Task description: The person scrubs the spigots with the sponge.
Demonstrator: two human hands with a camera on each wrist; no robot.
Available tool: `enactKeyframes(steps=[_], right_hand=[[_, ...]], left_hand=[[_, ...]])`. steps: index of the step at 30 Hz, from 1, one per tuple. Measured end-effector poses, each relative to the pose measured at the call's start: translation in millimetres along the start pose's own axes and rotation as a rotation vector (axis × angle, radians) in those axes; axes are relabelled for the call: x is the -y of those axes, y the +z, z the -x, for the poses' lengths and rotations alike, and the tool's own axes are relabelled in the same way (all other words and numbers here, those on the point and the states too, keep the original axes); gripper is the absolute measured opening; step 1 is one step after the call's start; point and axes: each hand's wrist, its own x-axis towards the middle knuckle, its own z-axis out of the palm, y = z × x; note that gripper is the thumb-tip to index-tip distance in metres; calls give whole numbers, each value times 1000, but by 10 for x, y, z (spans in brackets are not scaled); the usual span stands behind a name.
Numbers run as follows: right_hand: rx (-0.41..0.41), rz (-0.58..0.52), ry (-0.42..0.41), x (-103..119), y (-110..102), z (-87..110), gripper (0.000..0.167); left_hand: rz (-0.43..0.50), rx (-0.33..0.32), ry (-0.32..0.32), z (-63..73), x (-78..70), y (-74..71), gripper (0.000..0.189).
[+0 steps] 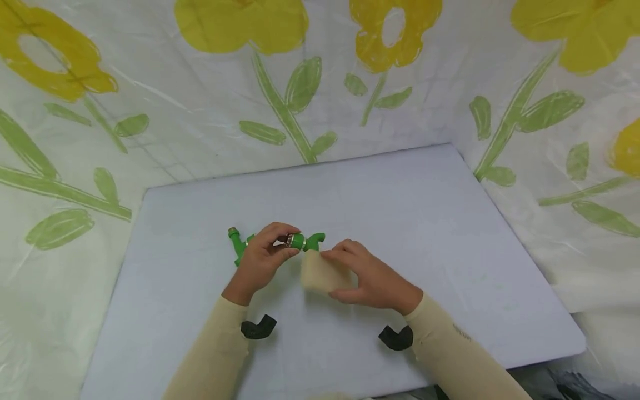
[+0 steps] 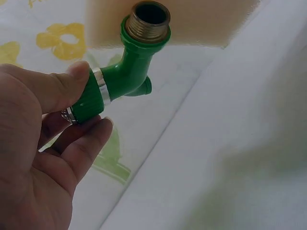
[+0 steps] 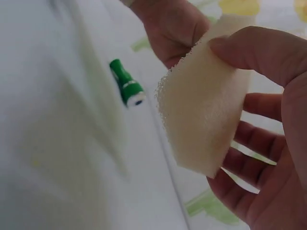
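Between thumb and fingertips, my left hand (image 1: 261, 260) pinches a green water tap (image 1: 314, 241) by its ribbed collar, above the table. In the left wrist view the tap (image 2: 129, 74) points its threaded brass end upward, with a silver ring beside the collar. A beige sponge (image 1: 320, 272) is held by my right hand (image 1: 374, 279), thumb on one face and fingers on the other. It is close to the tap; whether they touch I cannot tell. Behind my left hand, a second green tap (image 1: 235, 242) lies on the table, partly hidden in the head view.
A white table (image 1: 400, 211) lies under both hands. Plastic sheeting (image 1: 200, 116) painted with yellow flowers and green leaves rises at the back and sides. Near each sleeve is a black curved piece, one at the left (image 1: 258, 328) and one at the right (image 1: 396, 339).
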Motion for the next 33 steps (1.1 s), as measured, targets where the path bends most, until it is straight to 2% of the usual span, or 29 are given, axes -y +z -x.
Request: enactKeyframes(steps=[3,6,8,11,15,17,20,23,26,29,33], right_hand=[[-65,67,0,-20,3,-33,69],[-156,141,63,-68,-27,-76,69],[-184,163,107,-93,-43,-89,69],[-146,132,116,-76,-50,-81,69],[-23,54,31,22,-21,-44,68],[2,56,-11,69,-16,-40,68],[-33,107,11,85,-49,-65,69],[-118,177,95,4,-100,-104,69],[-176,194,166,-65,-122,-117,70],[-145,136,151,-44,-108,-89,70],[-26,43,38,35,-76,-49,69]], left_hand=[[10,17,2,4,8,11,43],[33,46,12,-8,15,45,42],[41,62,15,-14,21,58,42],[32,51,14,-17,33,57,42],[3,8,10,-8,59,28,43],[-1,5,16,-13,65,23,43],[18,19,31,-30,48,45,43],[46,41,44,-43,15,93,44],[53,60,48,-46,-1,123,43],[28,41,45,-45,9,108,42],[5,-7,37,-32,28,58,43]])
